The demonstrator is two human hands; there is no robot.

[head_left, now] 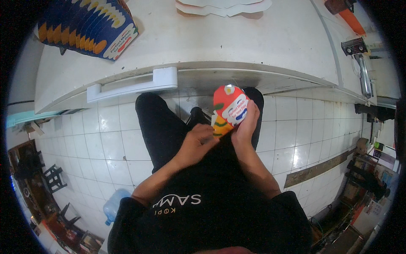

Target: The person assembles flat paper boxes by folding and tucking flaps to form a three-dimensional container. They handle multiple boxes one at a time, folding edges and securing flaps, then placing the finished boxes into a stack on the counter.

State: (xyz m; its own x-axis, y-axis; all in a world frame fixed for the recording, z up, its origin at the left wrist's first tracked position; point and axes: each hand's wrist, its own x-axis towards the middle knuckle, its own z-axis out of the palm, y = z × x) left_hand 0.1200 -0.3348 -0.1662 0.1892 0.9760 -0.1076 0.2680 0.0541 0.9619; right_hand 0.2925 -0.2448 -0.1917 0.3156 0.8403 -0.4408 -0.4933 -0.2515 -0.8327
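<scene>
Above my lap, in front of the table edge, I hold a folded printed paper piece (228, 106), red on its upper part, yellow and green lower down, with a white label patch and a rounded top. My right hand (246, 127) is closed round its right side, fingers behind it and thumb along the edge. At the lower left edge, my left hand (195, 144) has its fingertips pressed together against the yellow part. Whether the piece is fully closed along its seam cannot be made out.
On the white table (190, 42) lies a fanned stack of blue printed paper pieces (89, 29) at far left. White paper cutouts (224, 8) lie at the far middle. A metal and black tool (361, 67) sits at right. A blue water jug (115, 205) stands on the tiled floor.
</scene>
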